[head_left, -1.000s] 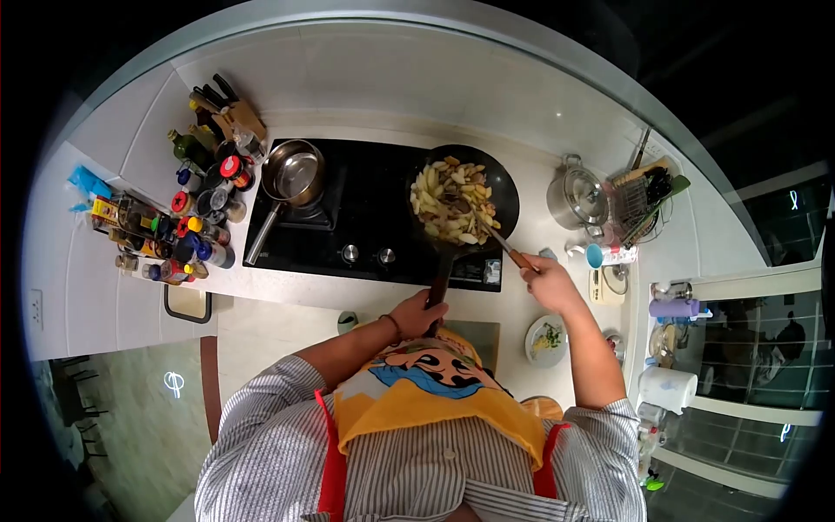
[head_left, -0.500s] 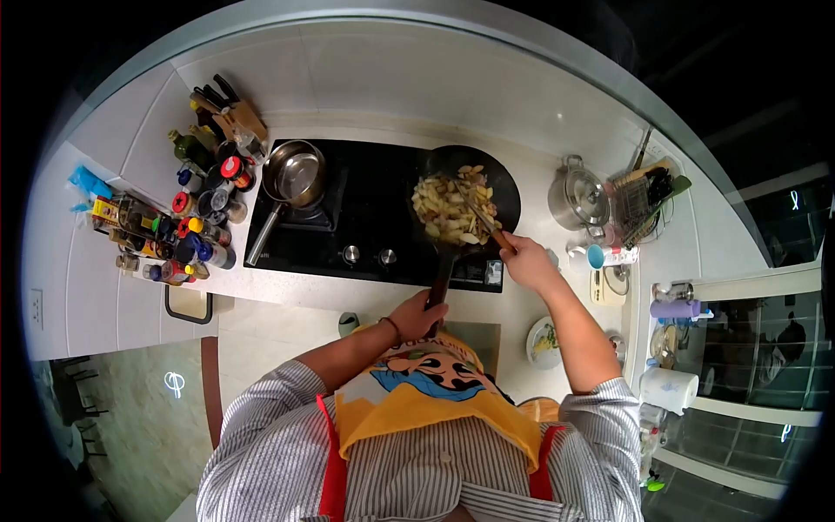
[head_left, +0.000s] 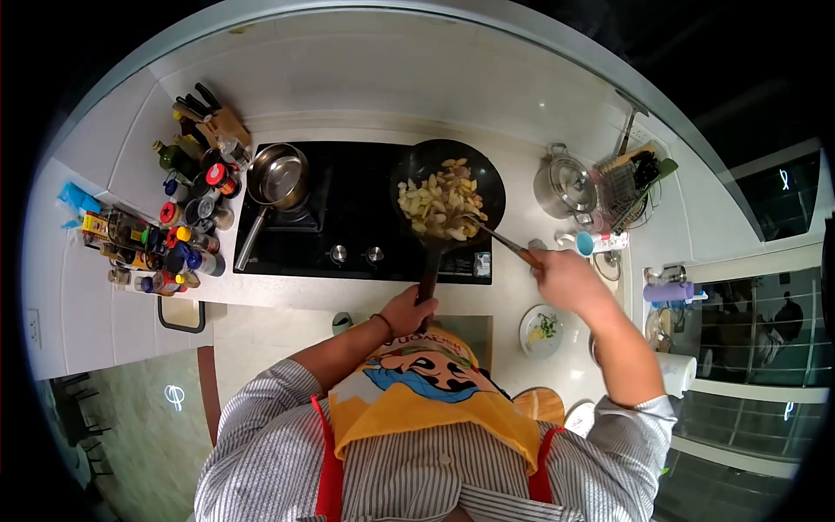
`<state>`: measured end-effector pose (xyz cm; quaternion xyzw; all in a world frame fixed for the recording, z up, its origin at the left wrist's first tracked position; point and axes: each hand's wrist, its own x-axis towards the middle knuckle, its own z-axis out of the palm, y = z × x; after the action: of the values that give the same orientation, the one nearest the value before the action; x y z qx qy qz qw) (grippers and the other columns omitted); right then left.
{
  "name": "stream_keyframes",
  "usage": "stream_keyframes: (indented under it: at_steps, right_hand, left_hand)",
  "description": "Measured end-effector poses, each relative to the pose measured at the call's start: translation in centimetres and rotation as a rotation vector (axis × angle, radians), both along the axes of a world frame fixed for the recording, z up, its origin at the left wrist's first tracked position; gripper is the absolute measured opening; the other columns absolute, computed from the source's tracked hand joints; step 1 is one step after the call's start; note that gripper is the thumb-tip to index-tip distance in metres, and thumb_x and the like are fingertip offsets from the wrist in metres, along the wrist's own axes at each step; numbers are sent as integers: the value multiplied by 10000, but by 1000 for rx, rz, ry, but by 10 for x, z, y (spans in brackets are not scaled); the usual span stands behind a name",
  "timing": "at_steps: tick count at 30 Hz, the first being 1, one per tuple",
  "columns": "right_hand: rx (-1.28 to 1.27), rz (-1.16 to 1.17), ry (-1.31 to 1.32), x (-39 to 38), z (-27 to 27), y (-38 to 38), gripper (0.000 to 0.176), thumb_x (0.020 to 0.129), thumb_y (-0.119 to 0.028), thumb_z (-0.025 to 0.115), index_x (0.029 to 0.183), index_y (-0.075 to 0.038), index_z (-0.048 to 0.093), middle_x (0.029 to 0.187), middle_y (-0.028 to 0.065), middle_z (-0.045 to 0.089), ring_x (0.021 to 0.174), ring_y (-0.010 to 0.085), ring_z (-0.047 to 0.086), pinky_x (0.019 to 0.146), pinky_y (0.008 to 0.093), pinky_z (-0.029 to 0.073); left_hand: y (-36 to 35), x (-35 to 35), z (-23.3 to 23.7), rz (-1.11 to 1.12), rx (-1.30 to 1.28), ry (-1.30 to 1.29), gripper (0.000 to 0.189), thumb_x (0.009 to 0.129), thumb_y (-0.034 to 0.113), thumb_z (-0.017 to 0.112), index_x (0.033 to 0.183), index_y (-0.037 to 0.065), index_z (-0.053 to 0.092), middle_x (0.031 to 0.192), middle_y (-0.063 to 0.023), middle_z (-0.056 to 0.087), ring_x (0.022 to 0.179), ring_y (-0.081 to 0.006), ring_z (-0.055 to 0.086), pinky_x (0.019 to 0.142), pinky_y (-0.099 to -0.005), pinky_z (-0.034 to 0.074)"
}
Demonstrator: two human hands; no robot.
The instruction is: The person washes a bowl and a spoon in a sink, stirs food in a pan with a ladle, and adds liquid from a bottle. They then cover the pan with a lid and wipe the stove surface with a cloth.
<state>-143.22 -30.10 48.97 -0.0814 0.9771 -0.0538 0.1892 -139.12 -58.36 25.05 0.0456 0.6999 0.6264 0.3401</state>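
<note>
Utensil head (head_left: pixel 468 221) partly hidden among food (head_left: pixel 435 193)

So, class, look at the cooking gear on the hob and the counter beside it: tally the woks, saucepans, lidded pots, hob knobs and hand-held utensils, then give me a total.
Wok: 1
Saucepan: 1
Lidded pot: 1
Hob knobs: 2
Hand-held utensil: 1
Total: 6

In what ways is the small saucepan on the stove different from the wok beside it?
The saucepan is shiny metal, whereas the wok is dark. The saucepan looks smaller; the wok is wider. Nobody touches the saucepan, while the left hand holds the wok's handle. Both have one long handle.
</note>
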Motion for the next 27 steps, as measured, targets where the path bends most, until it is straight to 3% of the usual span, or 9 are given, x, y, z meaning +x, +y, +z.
stream_keyframes:
  at_steps: [1,5,8,11,13,17,21,24,27]
  right_hand:
    - [22,-4,38,1,-15,-1,392,917,-146,599,1294,-55,654,995,235,725,948,436,688,869,513,551]
    - [-41,-118,48,-11,-82,-10,393,929,-141,575,1307,-55,638,1060,238,722,991,434,678,874,524,549]
    - [-266,-238,87,-12,-126,-9,412,942,-164,592,1343,-80,637,1090,250,718,1028,418,678,903,490,550]
    - [-476,-306,56,-9,-130,5,430,949,-187,627,1373,-111,639,1084,245,721,1046,401,683,924,441,541]
    - [-453,-369,-211,-8,-81,8,440,948,-202,660,1379,-113,645,1133,233,714,1071,386,681,941,405,524]
    - [-358,-322,-57,-10,-60,29,436,962,-203,635,1383,-93,635,1201,229,699,1106,391,669,962,398,510]
    - [-420,-426,96,-35,-67,29,425,969,-215,607,1371,-84,635,1214,257,689,1147,407,655,985,410,509]
    - [-395,-423,256,-56,-106,20,417,963,-221,602,1361,-105,644,1193,257,695,1135,411,660,975,416,518]
    - [-475,-453,161,-67,-148,1,433,959,-225,596,1382,-140,633,1167,264,698,1115,414,665,961,427,523]
  left_hand:
    - [0,0,1,6,1,7,356,1023,319,608,1185,3,577,914,-71,701,846,-175,666,801,-334,527]
    - [-1,3,-3,29,41,-37,358,1022,323,610,1185,5,578,913,-67,691,842,-166,658,793,-329,526]
    - [0,2,-2,23,55,-52,359,1024,327,610,1188,9,575,908,-62,678,834,-155,649,789,-322,524]
    - [-1,2,-1,29,55,-43,342,1027,312,610,1184,10,571,901,-57,670,829,-148,643,781,-320,524]
    - [-1,2,-5,38,90,-99,327,1033,294,611,1185,8,564,897,-58,660,809,-147,629,743,-321,524]
    - [2,1,-8,36,88,-69,321,1038,286,611,1186,5,558,900,-59,653,790,-146,614,700,-322,520]
    - [2,5,-13,48,81,-44,335,1038,292,611,1204,6,555,908,-57,654,799,-142,619,705,-321,523]
    - [2,5,-15,49,78,-49,348,1033,295,616,1218,6,557,914,-56,659,819,-142,631,732,-320,527]
    - [2,6,-7,46,61,-46,361,1029,300,621,1231,6,559,919,-57,664,831,-143,637,746,-320,529]
